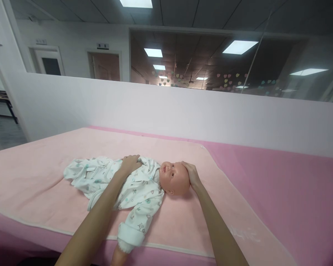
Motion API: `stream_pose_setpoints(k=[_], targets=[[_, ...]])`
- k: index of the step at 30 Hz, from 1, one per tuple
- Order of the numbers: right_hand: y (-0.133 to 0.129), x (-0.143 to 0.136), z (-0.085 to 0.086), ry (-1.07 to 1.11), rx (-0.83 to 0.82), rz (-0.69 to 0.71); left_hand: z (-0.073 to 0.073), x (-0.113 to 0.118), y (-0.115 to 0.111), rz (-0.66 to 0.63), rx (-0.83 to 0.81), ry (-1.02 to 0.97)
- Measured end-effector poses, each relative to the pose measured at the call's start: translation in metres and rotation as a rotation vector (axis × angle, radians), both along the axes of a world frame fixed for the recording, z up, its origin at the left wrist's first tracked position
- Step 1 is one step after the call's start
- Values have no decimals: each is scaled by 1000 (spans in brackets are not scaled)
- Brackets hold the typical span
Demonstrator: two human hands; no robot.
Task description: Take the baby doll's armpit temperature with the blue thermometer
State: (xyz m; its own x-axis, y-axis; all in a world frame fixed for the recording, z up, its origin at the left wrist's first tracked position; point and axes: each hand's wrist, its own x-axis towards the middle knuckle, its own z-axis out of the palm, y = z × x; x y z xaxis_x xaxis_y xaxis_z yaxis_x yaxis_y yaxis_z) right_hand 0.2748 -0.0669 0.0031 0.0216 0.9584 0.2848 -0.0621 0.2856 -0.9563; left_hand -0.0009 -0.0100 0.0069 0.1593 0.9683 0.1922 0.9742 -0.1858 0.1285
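Note:
A baby doll (175, 179) lies on its back on a peach blanket (183, 221), head to the right and legs to the left. It wears a white printed outfit (135, 188), and one sleeved arm hangs toward the near edge. My left hand (130, 164) rests flat on the doll's chest and belly, fingers spread over the cloth. My right hand (191, 173) lies against the top of the doll's bald head, its fingers stretched over the forehead side. Neither hand is wrapped round anything.
Pink bedding (280, 177) shows to the right and along the near edge. A white low wall (166, 111) runs behind the bed, with glass above it. At the far left stands a dark-legged table (2, 99).

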Motion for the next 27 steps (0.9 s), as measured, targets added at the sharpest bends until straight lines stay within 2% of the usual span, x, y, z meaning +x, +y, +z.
stream_pose_setpoints(k=[6,13,18,20,22,24,25,27], targets=[[0,-2,2,25,30,-122,-1,-1,1,-7,5,-57],[-4,-2,5,8,-13,-58,-7,-3,7,-16,18,-224],[-6,-3,6,11,-21,-48,-10,-6,14,-36,36,-446],[-6,-3,6,7,-25,-49,-8,-11,12,-72,60,-717],[-5,-3,6,1,-30,-57,-3,-16,6,-206,46,-1174],[-5,-3,6,-6,-32,-71,2,-19,-4,-436,-40,-1571],[-5,-3,6,-10,-30,-80,5,-19,-10,-556,-116,-1633],[-5,-4,6,-20,-21,-99,9,-13,-22,-734,-305,-1490]])
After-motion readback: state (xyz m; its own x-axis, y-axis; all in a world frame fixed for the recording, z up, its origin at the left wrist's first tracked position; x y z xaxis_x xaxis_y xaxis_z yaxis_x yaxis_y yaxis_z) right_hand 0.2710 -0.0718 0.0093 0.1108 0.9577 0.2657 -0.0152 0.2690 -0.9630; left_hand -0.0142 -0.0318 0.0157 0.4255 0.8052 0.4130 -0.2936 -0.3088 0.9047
